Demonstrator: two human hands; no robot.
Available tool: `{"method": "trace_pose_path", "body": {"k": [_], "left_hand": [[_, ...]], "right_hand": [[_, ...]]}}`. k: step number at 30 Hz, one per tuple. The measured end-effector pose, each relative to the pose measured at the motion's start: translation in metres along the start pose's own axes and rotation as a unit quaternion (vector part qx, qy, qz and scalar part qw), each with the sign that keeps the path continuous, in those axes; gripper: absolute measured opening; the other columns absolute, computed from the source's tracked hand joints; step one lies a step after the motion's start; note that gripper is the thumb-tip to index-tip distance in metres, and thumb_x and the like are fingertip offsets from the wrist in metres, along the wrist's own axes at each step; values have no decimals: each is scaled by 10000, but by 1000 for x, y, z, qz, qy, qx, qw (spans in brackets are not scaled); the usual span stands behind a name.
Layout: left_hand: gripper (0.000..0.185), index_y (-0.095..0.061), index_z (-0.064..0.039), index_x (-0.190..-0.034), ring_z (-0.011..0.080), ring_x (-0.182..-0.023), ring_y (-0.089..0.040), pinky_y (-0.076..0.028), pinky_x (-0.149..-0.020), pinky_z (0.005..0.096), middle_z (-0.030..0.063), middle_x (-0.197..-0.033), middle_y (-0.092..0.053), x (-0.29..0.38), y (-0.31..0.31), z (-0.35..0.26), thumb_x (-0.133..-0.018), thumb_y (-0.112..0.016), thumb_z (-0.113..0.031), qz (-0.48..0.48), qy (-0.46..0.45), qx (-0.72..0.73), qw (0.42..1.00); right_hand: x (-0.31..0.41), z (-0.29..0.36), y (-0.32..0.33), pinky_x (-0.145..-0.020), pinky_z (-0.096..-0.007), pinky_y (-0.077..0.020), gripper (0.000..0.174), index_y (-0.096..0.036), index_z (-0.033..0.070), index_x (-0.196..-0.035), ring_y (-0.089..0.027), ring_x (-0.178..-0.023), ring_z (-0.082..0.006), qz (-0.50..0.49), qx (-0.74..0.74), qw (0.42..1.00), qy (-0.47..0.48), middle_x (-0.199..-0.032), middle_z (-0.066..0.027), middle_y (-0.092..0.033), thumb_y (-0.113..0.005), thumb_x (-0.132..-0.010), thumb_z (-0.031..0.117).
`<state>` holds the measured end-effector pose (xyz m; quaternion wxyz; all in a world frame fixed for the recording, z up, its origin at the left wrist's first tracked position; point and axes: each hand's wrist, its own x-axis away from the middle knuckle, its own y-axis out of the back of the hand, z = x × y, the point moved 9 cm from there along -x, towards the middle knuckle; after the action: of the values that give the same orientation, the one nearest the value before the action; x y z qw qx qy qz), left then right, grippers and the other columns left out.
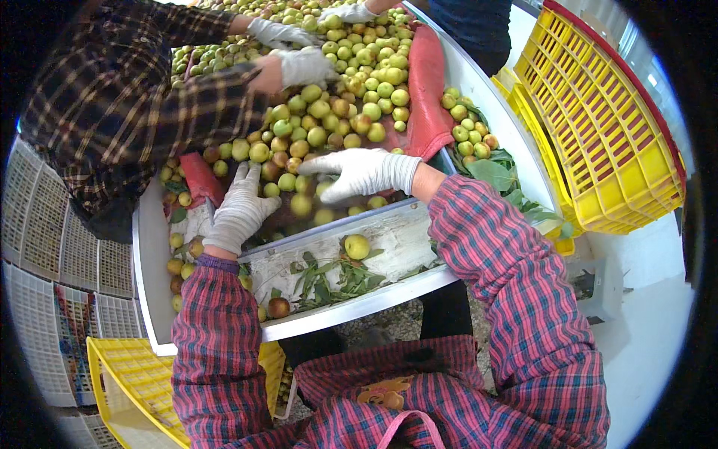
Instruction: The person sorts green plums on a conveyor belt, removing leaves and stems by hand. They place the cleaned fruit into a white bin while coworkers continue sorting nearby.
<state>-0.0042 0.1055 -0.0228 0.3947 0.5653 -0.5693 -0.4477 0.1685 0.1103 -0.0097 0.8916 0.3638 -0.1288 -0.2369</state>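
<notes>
Both my hands wear white gloves and reach into a heap of small round green, yellow and reddish fruits [317, 136], which look like plums. My left hand [238, 212] rests at the near left edge of the heap, its fingertips against fruits and its thumb spread. Over the near right edge hovers my right hand [362, 173], palm down, thumb apart from the fingers, holding nothing that I can see. Several fruits below and between the hands are blurred. A pale divider [336, 223] separates the heap from a white trough [404, 233] holding leaves [331, 280] and a yellow-green fruit [357, 246].
A co-worker's gloved hands [303, 66] work in the heap at left, and another person's glove [349, 13] is at the far side. Red padding [425, 92] lines the side channel. Yellow crates [600, 123] stand right; another yellow crate [137, 387] is below left, near white crates [45, 207].
</notes>
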Motion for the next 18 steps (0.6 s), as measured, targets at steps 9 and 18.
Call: {"method": "trace_pose_path", "body": {"k": [9, 18], "left_hand": [[807, -382, -40, -1379, 336, -1271, -428, -364, -1043, 360, 222, -1364, -444, -5, -1, -1, -718, -731, -344, 3, 43, 84, 996], [667, -535, -19, -1253, 332, -1159, -516, -400, -986, 367, 222, -1223, -556, 4, 0, -9, -694, -710, -337, 72, 7, 148, 986]], "right_hand": [[37, -86, 102, -1029, -361, -375, 665, -484, -7, -1272, -484, -1207, -334, -353, 116, 920, -125, -1270, -237, -511, -628, -724, 341], [-3, -38, 20, -1053, -356, -348, 734, -417, 77, -1375, -436, -1258, -296, -64, 25, 997, -19, -1363, -182, -451, -656, -729, 331]]}}
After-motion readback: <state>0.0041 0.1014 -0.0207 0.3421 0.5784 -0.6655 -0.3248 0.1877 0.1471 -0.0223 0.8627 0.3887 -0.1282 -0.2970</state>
